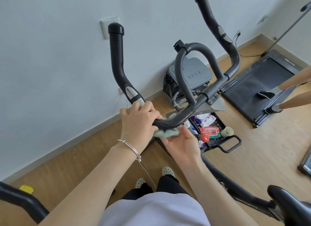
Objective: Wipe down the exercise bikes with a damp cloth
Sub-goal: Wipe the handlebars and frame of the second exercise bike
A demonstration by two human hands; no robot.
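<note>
The exercise bike's black handlebar [185, 112] crosses the middle of the view, with two foam-covered horns rising toward the wall. My left hand [139, 119] grips the bar's left bend, fingers curled over it. A pale green fluffy cloth [166, 133] is wrapped under the bar just right of that hand. My right hand [181, 143] lies palm up beneath the cloth, its fingers straight and pressing the cloth against the bar's underside. Part of the cloth is hidden behind the bar.
Under the bar, a black perforated tray [230, 142] holds a red wipes pack, a red-capped bottle and a cup. A grey-lidded bin [193, 74] stands by the wall. Another person's legs [294, 81] are on a treadmill [252, 84] at right. The saddle [289, 204] sits lower right.
</note>
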